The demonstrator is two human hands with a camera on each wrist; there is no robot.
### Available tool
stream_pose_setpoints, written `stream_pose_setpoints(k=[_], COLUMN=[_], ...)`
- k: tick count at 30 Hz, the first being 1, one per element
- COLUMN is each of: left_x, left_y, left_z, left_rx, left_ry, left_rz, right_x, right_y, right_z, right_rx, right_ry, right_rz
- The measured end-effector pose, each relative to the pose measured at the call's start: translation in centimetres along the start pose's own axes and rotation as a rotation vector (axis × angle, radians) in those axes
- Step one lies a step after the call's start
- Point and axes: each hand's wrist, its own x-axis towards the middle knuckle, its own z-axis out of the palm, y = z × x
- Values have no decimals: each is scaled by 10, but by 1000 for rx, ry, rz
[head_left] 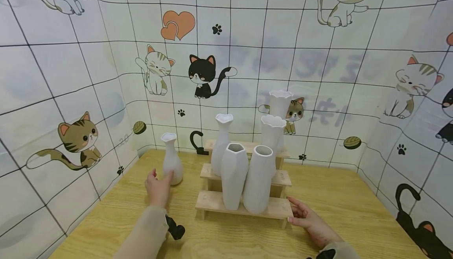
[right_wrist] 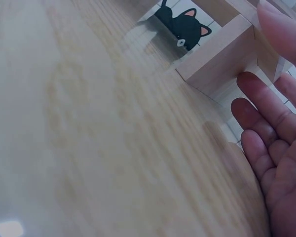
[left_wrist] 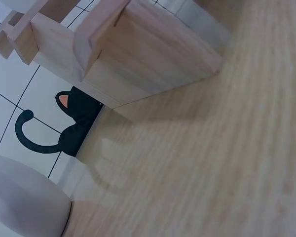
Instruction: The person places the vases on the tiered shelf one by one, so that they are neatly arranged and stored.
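Note:
A white narrow-necked vase (head_left: 170, 154) stands on the table, apart at the left. Around its lower body is my left hand (head_left: 159, 190), the thumb overlapping the vase and the fingertips spread off its left side. That hand is out of sight in the left wrist view, where a white vase's rounded body (left_wrist: 27, 197) shows. With thumb and index finger, my right hand (head_left: 311, 223) holds the right end of the bottom step of a three-step wooden stand (head_left: 230, 208). The other fingers (right_wrist: 254, 118) hang loosely curled beside the stand's leg.
Several white vases crowd the stand: a faceted one (head_left: 234, 178) and a smooth one (head_left: 258, 180) in front, a narrow-necked one (head_left: 220, 148) and frilled-rim ones (head_left: 273, 131) behind. Cloth walls (head_left: 247, 66) printed with cats enclose the wooden table (head_left: 219, 243).

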Motion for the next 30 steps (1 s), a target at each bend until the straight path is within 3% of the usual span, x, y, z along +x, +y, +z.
stream_pose_setpoints(k=[11,21,30], left_x=[13,22,33], left_y=[5,8,5], left_z=[18,31,28], left_rx=[33,29,25], left_ry=[-58,-18,-81], left_rz=[-47,-57,-55], right_x=[-1,-1,-2], right_y=[-1,2,0], right_z=[-1,-2,-2], right_rx=[-5,12,15], right_ry=[9,2,-5], right_rz=[10,-6,-4])
